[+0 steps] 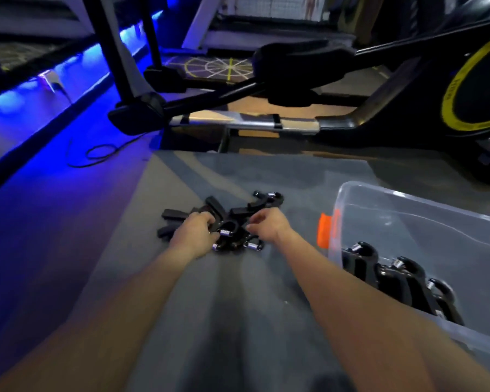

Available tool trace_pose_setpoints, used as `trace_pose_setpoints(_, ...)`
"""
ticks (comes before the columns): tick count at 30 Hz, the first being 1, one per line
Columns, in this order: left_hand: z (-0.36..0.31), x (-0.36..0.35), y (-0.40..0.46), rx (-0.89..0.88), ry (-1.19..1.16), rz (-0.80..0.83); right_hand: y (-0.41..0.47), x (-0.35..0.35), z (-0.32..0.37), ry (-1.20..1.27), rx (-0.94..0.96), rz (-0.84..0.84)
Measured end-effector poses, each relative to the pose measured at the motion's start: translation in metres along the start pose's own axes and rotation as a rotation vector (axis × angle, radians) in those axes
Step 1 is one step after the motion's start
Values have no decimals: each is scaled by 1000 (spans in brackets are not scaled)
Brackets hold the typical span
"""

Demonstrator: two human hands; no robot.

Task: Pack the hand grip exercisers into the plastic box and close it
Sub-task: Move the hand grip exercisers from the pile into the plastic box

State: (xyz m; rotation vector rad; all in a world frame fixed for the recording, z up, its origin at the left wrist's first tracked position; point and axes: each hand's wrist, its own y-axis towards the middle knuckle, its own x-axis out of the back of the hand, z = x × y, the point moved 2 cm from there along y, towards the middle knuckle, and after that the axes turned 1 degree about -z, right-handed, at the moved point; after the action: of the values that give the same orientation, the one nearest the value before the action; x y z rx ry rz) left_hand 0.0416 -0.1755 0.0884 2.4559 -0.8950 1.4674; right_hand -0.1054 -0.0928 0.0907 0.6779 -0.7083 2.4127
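You are kneeling in what looks like a gym or fitness room. An exercise bike (pixel 425 89) with a yellow-ringed flywheel (pixel 475 86) stands at the far right, its black frame and pedals reaching across the scene. Far left, blue strip lighting (pixel 40 89) glows beneath a raised platform, and a loose cable (pixel 96 154) lies near it. A grey floor mat (pixel 238 292) spreads near you. A yellow wheel pattern (pixel 218 67) marks the far floor.

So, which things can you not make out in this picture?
- Head view: fingers of the left hand curl into the pile of exercisers; the exact grasp is hidden.
- Plastic box: cut off by the right edge.
- Exercisers in the box: count unclear, overlapping.
- Lid: not in view.
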Motion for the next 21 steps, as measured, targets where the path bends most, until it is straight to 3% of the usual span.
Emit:
trace_pose_setpoints(6,30,-41,33,38,-10,49,42,-25,-33,-72,-168,-18)
trace_pose_setpoints(13,28,-86,64,-62,39,22,79,-38,-73,-103,-352,-153)
trace_pose_setpoints(21,34,-101,74,-126,50,26,96,-51,-82,-184,-359,-217)
